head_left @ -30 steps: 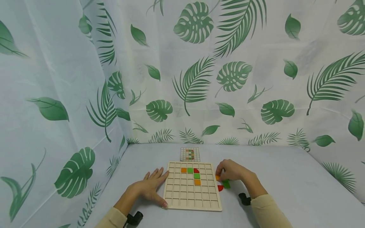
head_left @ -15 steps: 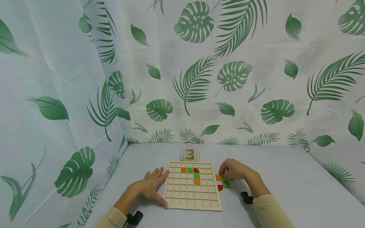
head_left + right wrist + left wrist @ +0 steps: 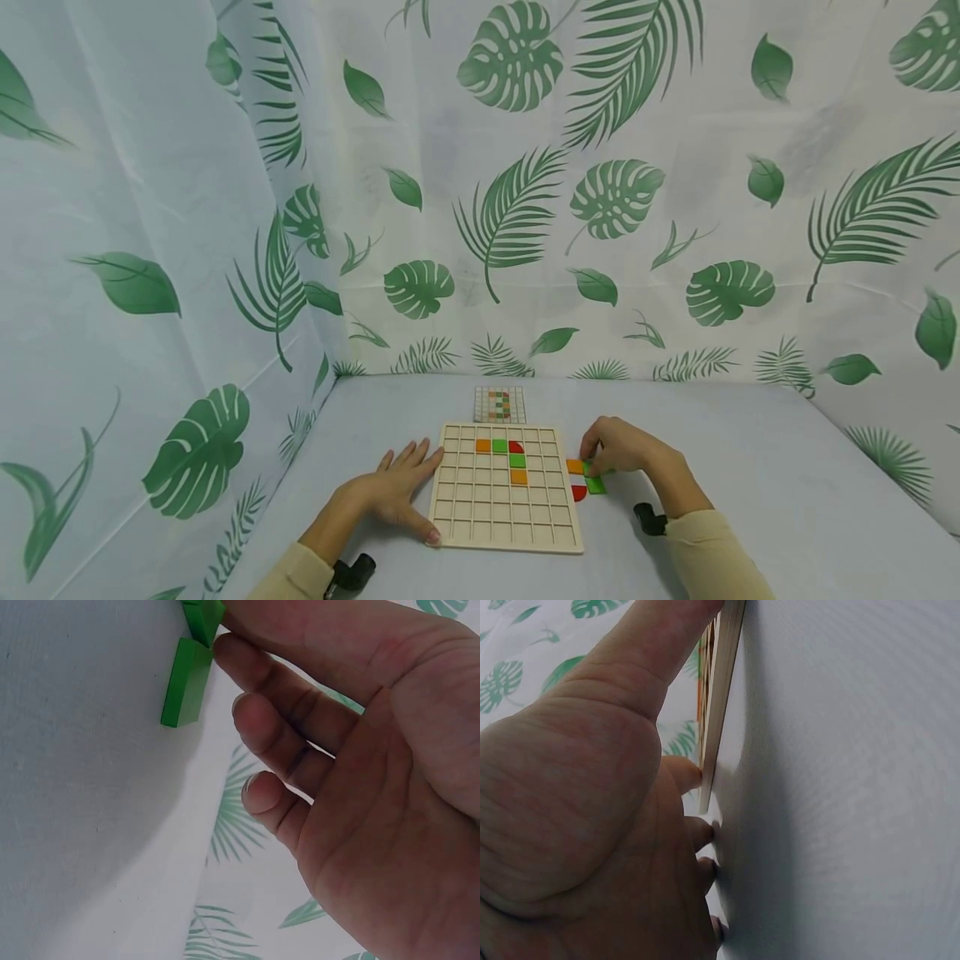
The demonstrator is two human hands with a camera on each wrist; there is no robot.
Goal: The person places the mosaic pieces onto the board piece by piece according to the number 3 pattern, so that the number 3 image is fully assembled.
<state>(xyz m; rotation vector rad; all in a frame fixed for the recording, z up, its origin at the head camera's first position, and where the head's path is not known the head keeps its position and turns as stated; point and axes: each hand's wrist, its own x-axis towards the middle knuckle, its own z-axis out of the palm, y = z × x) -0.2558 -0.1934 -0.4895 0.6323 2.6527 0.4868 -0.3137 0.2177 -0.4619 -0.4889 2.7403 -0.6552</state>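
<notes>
A square wooden grid board (image 3: 487, 510) lies on the table, bearing an orange tile (image 3: 483, 446), a red quarter-round tile (image 3: 516, 447) and several other coloured tiles. My left hand (image 3: 393, 496) rests at its left side, fingers spread, thumb on the near left corner. Right of the board, my right hand (image 3: 618, 447) pinches a green tile (image 3: 201, 619) between thumb and fingertips. That tile is tilted against another green tile (image 3: 186, 684) on the table. Beside them lie a loose orange tile (image 3: 574, 467) and a red rounded tile (image 3: 578, 493).
Behind the board lies a small pattern card (image 3: 483, 402) printed with a coloured grid. A leaf-printed curtain (image 3: 525, 333) hangs along the table's back and left side. A black wrist camera (image 3: 649, 518) sits below the right hand.
My right hand has shifted slightly right, off the loose orange tile and onto a green one, and has stayed there for the last half second. The left hand has not moved.
</notes>
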